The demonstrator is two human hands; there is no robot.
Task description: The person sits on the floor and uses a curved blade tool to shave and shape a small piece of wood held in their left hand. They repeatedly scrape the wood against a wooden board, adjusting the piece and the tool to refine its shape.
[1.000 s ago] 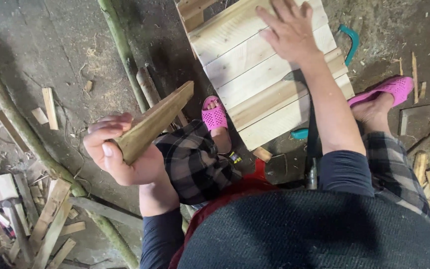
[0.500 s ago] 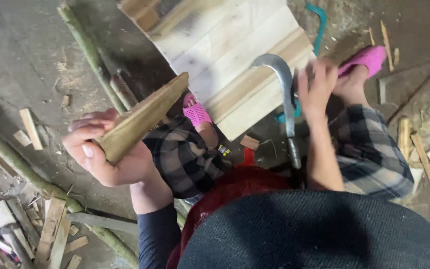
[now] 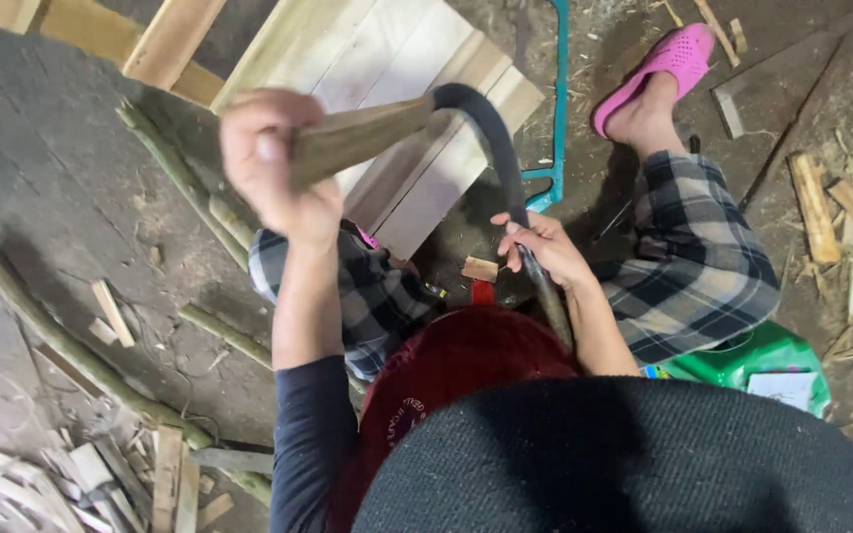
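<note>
Two hands, both gripping: wood piece left, curved blade right

Head view, the only one. Left hand (image 3: 273, 168) raised mid-frame, fingers clenched around a wood piece (image 3: 362, 136). Wood piece is a flat, tapered length, greenish-tan; its near end sits inside the fist, thumb pressed over the top face, remaining fingers wrapped beneath. Free end sticks out to the right of the fingers, tilted slightly upward, and meets the tip of the curved blade (image 3: 491, 138); touching or merely overlapping, cannot tell.

Right hand (image 3: 543, 247) lower, near centre, fingers closed around the blade's handle where it passes through the palm. Blade is dark, arcs up and left from the fingers to the wood piece; handle end runs down past the wrist toward the person's body.

Around: plank panel (image 3: 397, 59) of pale boards lies on the ground behind both hands, under the wood piece. Teal frame tool (image 3: 557, 109) lies just right of the panel. Pink sandal (image 3: 659, 64) on the foot, upper right. Plaid trousers (image 3: 693, 257) on both legs. Bamboo pole (image 3: 71, 350) lies across the floor on the left, with wood scraps (image 3: 111, 474) heaped at lower left. Green container (image 3: 772, 360) beside the right thigh. Small wood offcut (image 3: 480, 268) just left of the right-hand fingers.
</note>
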